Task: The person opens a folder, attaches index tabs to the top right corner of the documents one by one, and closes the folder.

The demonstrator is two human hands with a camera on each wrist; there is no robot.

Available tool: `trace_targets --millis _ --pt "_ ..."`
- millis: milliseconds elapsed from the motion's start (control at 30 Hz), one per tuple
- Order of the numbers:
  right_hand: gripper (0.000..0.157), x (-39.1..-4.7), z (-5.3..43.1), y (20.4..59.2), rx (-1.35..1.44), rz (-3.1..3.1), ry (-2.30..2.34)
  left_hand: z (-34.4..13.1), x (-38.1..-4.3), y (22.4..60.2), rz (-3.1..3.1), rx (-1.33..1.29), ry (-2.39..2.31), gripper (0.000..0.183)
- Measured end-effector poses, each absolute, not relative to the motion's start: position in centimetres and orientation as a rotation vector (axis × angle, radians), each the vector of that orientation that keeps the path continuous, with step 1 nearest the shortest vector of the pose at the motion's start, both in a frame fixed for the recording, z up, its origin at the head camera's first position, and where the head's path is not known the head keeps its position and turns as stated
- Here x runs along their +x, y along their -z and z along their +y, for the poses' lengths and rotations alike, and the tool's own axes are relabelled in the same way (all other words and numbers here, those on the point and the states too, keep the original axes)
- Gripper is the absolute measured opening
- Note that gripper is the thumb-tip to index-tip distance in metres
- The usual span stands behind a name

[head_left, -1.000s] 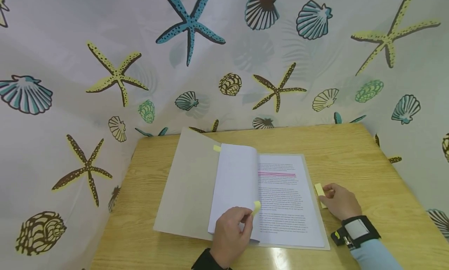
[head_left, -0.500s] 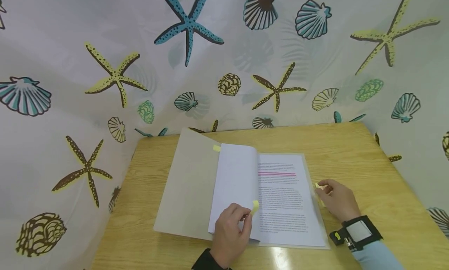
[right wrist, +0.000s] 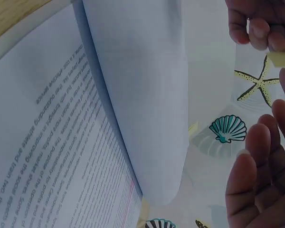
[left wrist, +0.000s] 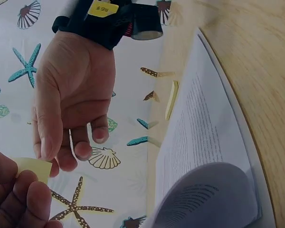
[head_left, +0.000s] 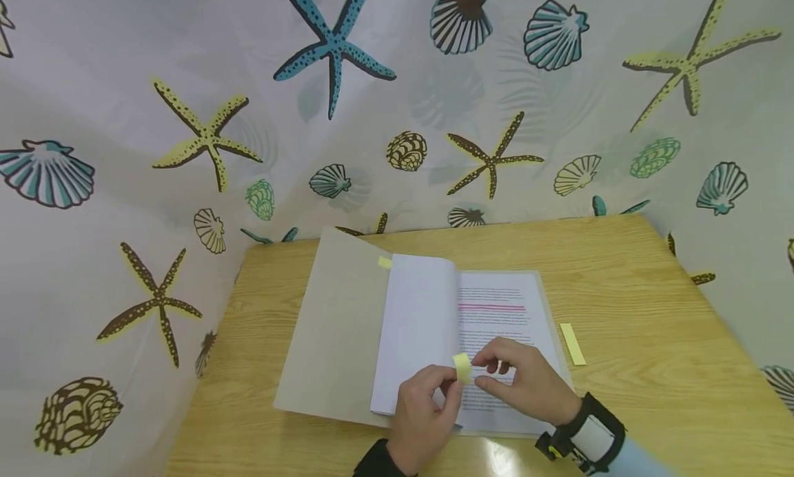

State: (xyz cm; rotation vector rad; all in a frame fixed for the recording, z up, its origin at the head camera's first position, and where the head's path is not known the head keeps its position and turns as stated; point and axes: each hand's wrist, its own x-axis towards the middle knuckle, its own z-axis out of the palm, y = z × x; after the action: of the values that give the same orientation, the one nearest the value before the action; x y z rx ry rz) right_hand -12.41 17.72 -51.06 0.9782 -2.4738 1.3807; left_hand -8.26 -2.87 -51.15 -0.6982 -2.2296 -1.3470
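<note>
A yellow sticky note (head_left: 462, 368) is pinched by my left hand (head_left: 424, 415) between thumb and fingers, above the lower part of an open document. My right hand (head_left: 530, 380) hovers over the printed page (head_left: 496, 329), thumb and index finger parted, fingertips close to the note's right edge. The left wrist view shows the note (left wrist: 34, 167) upright in the left fingers. Two pink highlighted lines (head_left: 491, 307) cross the upper text. Turned-over white pages (head_left: 415, 318) curve to the left, partly covered by the left hand.
The document's grey cover (head_left: 335, 325) lies opened to the left. A yellow tab (head_left: 384, 262) sticks out at the turned pages' upper left. A narrow yellow sticky-note pad (head_left: 573, 344) lies on the wooden table (head_left: 645, 311) right of the document. A shell-patterned curtain (head_left: 397, 105) surrounds the table.
My right hand has left the yellow pad and moved left over the printed page to beside the sticky note. The left hand has shifted slightly right, still pinching the note.
</note>
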Motion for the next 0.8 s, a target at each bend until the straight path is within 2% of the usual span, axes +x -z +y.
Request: trace_targets --millis 333,600,800 --pt "0.023 -11.6 16.0 50.5 1.046 -2.362 -1.586 -2.5 -8.4 51.0 -2.152 -0.686 1.442 0.010" --pt "0.020 -11.5 16.0 50.9 1.008 -2.325 -2.215 -2.6 -8.3 51.0 -2.171 -0.662 1.496 0.009" --pt "0.018 -11.5 16.1 50.8 0.942 -2.309 -2.497 -2.6 -8.3 51.2 -2.148 -0.701 1.484 0.014"
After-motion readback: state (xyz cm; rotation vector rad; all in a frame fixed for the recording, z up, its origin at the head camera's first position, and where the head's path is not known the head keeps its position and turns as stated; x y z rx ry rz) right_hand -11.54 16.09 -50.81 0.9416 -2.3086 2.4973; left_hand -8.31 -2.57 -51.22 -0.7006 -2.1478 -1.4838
